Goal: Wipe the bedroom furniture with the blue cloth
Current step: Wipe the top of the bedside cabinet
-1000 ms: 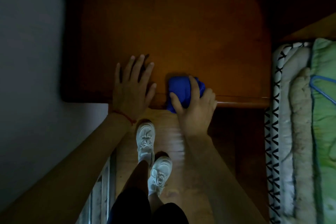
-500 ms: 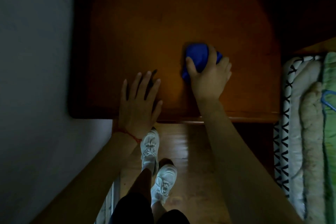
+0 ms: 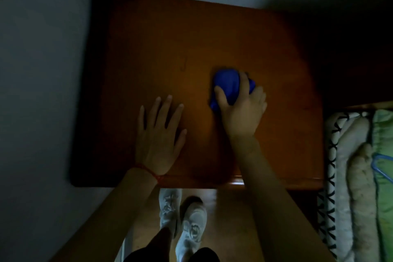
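Observation:
A bunched blue cloth (image 3: 225, 85) lies on the brown wooden bedside table (image 3: 191, 38), right of its middle. My right hand (image 3: 242, 110) grips the cloth from behind, thumb on its left side and fingers curled over its top and right. My left hand (image 3: 158, 134) lies flat on the tabletop near the front edge, fingers spread and straight, with a red string at the wrist. The room is dim.
Grey walls stand to the left and behind the table. A bed with patterned bedding (image 3: 340, 166) and a green cover (image 3: 382, 155) adjoins the table's right side. My white shoes (image 3: 182, 223) stand on the wooden floor below the table's front edge.
My right hand has carried the cloth from the table's front edge away from me onto the middle of the top. The left hand stays flat on the table. The view has tilted to show the whole tabletop.

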{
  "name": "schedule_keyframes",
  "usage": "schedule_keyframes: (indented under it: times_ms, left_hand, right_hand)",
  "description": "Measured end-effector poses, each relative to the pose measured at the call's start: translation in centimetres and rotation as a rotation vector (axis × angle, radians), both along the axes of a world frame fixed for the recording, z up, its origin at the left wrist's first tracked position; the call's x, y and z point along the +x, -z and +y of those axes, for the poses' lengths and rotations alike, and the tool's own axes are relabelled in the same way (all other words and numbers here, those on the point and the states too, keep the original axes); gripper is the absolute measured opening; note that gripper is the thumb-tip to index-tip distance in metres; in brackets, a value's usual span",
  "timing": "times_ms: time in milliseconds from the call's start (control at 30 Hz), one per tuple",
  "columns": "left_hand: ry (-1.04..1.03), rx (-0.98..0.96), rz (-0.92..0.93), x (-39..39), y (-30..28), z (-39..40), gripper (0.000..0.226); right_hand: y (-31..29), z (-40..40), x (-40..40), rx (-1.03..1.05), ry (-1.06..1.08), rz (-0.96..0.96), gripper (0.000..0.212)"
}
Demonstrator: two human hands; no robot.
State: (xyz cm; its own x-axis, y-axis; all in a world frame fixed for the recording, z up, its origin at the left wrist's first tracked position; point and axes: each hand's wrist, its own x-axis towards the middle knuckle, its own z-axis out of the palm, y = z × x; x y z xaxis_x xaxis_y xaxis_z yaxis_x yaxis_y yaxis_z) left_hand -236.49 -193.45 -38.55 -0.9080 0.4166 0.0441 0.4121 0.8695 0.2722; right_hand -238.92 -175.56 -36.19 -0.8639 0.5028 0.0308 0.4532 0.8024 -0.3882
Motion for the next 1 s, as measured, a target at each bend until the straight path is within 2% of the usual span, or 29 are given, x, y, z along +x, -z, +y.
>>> schedule_keyframes:
  times_ms: [100, 167, 400, 600, 833, 1000]
  left_hand:
    - [-0.012, -0.009, -0.013, -0.1, -0.1, 0.2, 0.053]
    - [-0.025, -0.003, -0.022, -0.4, -0.2, 0.5, 0.053]
    - [-0.037, 0.0, -0.017, -6.2, -0.8, 4.5, 0.056]
    - [-0.085, -0.023, -0.039, -9.5, -0.4, 6.3, 0.057]
    - [-0.075, 0.007, -0.02, -9.4, -0.2, 6.0, 0.053]
    - [-0.085, 0.036, -0.017, -9.4, -0.4, 6.0, 0.052]
  right_hand:
    - [0.2, -1.5, 5.3, 0.06, -0.021, 0.006, 0.063]
    - [0.4, -1.3, 5.7, 0.087, -0.053, -0.01, 0.062]
    - [0.1, 2.7, -7.7, -0.01, -0.004, -0.009, 0.064]
    - [0.0, 1.7, -1.6, 0.053, -0.062, -0.025, 0.062]
    - [-0.6, 5.5, -15.6, -0.056, -0.026, -0.05, 0.065]
    - [-0.3, 4.6, -11.1, -0.021, -0.062, -0.051, 0.067]
